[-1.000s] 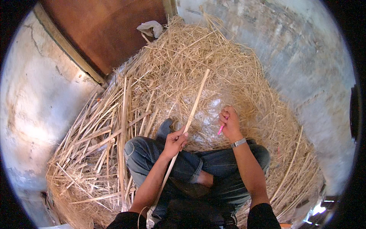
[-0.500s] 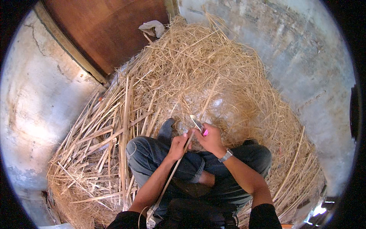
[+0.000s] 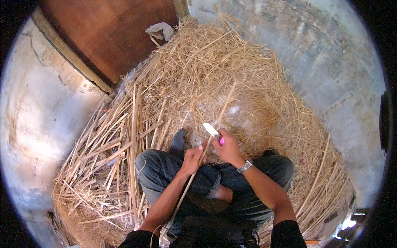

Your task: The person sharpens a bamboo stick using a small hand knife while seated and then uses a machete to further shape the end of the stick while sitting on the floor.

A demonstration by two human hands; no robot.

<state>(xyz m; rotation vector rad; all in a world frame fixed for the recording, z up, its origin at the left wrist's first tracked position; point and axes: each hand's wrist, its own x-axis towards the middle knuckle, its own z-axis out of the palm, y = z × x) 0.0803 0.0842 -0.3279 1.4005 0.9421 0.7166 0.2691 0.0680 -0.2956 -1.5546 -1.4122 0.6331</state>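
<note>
Over my crossed legs, my left hand [image 3: 192, 160] is closed around a long thin strip of bamboo or similar cane [image 3: 226, 104]. The strip runs from beside my left forearm up past both hands and out over the shavings. My right hand [image 3: 228, 147] grips a knife [image 3: 211, 130] with a pink part showing at the handle. Its bright blade points up and left and lies against or just beside the strip; contact is hard to make out. The hands are close together, and the right thumb sits near the strip.
Curly shavings [image 3: 215, 58] are heaped ahead and to the right. Many split strips [image 3: 133, 144] lie at my left. Pale worn walls [image 3: 314, 53] rise on both sides, with a brown door panel [image 3: 111, 33] at the far left and a whitish bag [image 3: 160, 30] beside it.
The knife has turned slightly, so its blade now catches the light. Both hands stay nearly in place on the strip and knife; the view has shifted a little.
</note>
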